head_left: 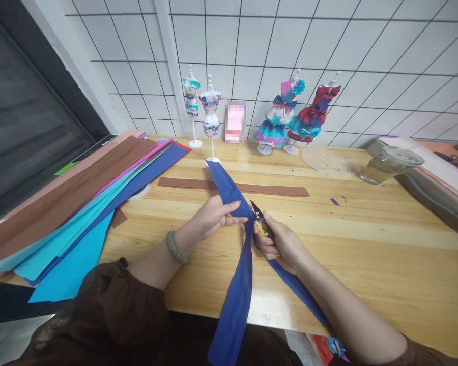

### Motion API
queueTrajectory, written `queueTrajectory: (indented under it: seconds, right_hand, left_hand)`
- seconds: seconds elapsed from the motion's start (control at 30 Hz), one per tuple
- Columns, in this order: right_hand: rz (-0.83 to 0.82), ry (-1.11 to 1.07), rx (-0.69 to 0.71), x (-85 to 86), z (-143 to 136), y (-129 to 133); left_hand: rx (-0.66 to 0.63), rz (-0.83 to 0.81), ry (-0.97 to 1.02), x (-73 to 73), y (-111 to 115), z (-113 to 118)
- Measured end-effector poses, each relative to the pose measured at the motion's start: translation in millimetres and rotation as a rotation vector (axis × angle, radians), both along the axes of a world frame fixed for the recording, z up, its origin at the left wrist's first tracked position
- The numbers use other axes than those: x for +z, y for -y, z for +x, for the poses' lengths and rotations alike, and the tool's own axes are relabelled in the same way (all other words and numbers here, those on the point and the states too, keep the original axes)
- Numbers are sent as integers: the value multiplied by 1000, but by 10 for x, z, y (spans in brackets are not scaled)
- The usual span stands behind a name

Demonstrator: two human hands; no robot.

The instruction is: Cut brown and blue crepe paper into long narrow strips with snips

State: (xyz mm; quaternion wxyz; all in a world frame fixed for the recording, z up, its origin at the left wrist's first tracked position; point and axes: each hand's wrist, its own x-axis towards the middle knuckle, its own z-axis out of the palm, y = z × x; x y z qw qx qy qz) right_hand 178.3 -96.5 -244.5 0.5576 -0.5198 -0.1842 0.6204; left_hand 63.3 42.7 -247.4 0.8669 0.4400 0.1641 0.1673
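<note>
A long blue strip (pixel 238 284) is pinched in my left hand (pixel 217 216), its upper end pointing toward the small mannequins and a lower length hanging over the table's front edge. My right hand (pixel 277 239) is closed on small black snips with yellow on the handle (pixel 265 223). The blades of the snips are at the blue material, just right of my left fingertips. Another blue length (pixel 295 287) runs from beneath my right hand down under the forearm. Behind my hands a brown strip (pixel 273 190) lies flat across the table.
Brown, pink, turquoise and blue sheets (pixel 110 198) are piled at the left. Two mannequins (pixel 210 109) and two dressed ones (pixel 278 119) stand by the tiled wall. A clear cup (pixel 389 163), a transparent disc (pixel 324 160) and blue scraps (pixel 335 202) are at the right.
</note>
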Motion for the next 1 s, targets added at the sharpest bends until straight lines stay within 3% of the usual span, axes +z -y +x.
queueTrajectory:
  seconds: [0.3, 0.53, 1.0]
  right_hand:
    - [13, -89, 18, -5, 16, -1]
    - [49, -103, 27, -8, 6, 2]
    - [67, -72, -8, -5, -11, -5]
  left_hand:
    - [-66, 45, -28, 2, 45, 2]
    - [-51, -49, -12, 17, 53, 20]
    - [-51, -20, -12, -18, 78, 37]
